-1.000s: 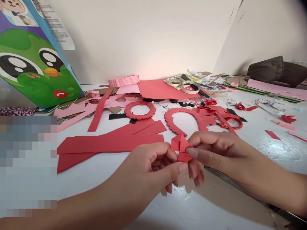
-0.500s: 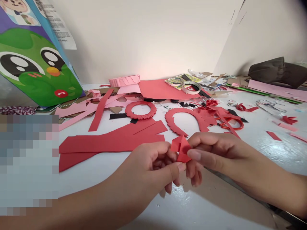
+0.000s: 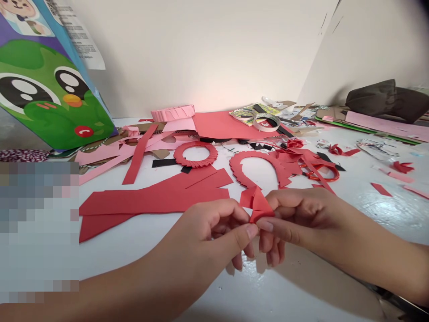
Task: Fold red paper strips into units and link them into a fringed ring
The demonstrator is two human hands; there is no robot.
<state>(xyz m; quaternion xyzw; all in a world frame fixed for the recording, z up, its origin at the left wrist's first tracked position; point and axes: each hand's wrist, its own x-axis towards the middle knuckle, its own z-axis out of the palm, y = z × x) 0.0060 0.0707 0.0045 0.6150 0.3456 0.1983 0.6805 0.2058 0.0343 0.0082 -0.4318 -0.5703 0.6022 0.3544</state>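
Observation:
A small folded piece of red paper (image 3: 260, 203) is held up above the table between my two hands. My left hand (image 3: 221, 232) pinches its lower left edge between thumb and forefinger. On the other side, my right hand (image 3: 295, 217) grips its lower right part, thumb in front and fingers behind. Just behind the piece lies an open curved band of pleated red paper (image 3: 239, 167). Flat red paper strips (image 3: 150, 201) are spread to the left of my hands. Farther back is a closed ring of folded red paper (image 3: 179, 156).
A pink pleated band (image 3: 172, 113), a red sheet (image 3: 214, 125) and tape rolls (image 3: 266, 122) lie near the wall. Red-handled scissors (image 3: 330, 173) are among scraps at right. A green cartoon box (image 3: 50, 120) stands at left, a dark pouch (image 3: 385, 100) at far right.
My right thumb has moved down and left to the piece's lower edge, close to my left thumb. The folded piece has tilted, and its front flap shows larger.

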